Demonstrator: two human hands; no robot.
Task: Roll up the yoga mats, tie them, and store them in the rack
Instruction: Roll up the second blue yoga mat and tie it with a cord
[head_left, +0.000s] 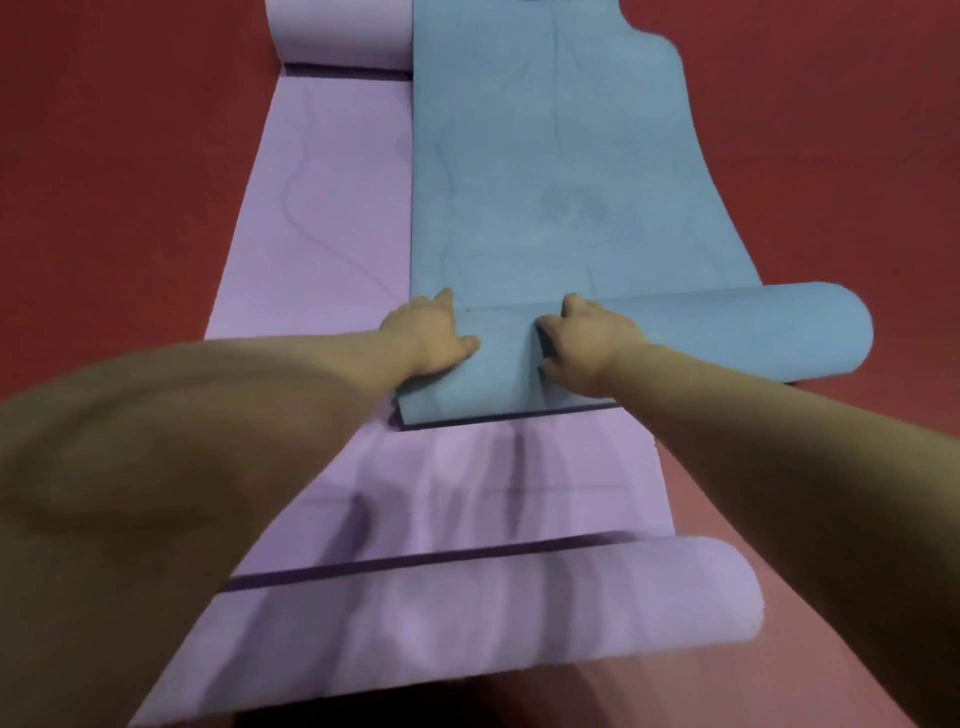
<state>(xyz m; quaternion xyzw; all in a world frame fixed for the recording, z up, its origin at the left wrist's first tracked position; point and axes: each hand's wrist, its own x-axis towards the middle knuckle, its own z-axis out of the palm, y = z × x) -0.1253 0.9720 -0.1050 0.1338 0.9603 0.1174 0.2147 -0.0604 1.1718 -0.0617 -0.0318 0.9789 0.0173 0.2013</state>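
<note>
Blue mat (545, 156) lies stretched out on top of a purple mat (322, 208) on the red floor (104, 156), its near end wound into a loose roll (753, 332). Left hand (431, 338) sits at the roll's left end, fingers bent over its far side and thumb flat on top. Right hand (587, 343) grips the roll's middle, fingers curled into a fold.
</note>
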